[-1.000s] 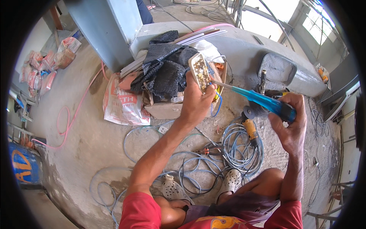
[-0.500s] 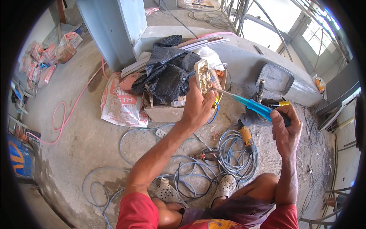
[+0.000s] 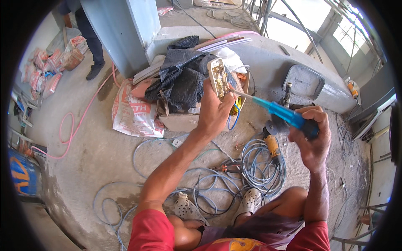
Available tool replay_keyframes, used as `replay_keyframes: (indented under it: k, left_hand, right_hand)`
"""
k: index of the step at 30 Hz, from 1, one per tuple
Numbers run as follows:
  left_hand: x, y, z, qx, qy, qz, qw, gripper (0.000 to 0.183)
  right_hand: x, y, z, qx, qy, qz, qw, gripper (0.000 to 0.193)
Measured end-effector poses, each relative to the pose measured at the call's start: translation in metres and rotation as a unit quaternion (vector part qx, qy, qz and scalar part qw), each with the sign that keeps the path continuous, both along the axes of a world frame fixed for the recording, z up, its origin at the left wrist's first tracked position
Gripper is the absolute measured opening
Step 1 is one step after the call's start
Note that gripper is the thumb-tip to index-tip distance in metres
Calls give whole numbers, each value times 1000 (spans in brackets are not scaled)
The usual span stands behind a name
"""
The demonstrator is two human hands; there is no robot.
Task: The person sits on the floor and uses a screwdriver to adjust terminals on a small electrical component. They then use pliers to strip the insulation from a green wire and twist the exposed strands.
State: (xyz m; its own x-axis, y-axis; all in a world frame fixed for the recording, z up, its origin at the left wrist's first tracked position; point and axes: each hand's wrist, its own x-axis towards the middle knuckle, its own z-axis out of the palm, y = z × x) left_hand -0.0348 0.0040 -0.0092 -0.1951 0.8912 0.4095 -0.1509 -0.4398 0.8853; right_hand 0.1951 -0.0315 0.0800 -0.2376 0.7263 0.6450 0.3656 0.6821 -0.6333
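The right hand (image 3: pixel 312 140) curls its fingers and thumb around the dark end of a blue screwdriver (image 3: pixel 280 112), its shaft pointing left. The left hand (image 3: pixel 215 111) pinches a cream housing (image 3: pixel 218 75), metal contacts showing, and a blue wire (image 3: pixel 238 113) hangs just to its right. Whether the tip touches is too small to tell. Beyond sits a cardboard box (image 3: pixel 180 123). The step seems to be working a terminal screw; the next move calls for a steady housing and seated tip.
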Motion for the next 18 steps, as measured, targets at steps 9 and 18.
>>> replay_keyframes:
  k: [9, 18]
  left_hand:
    - [0, -2, -12, 13, -16, -19, 1000, 37]
    - [-2, -9, -30, 43, -13, 10, 999, 46]
  right_hand:
    - [7, -2, 13, 126, -213, -30, 969, 34]
    - [0, -10, 10, -24, -136, -24, 990, 21]
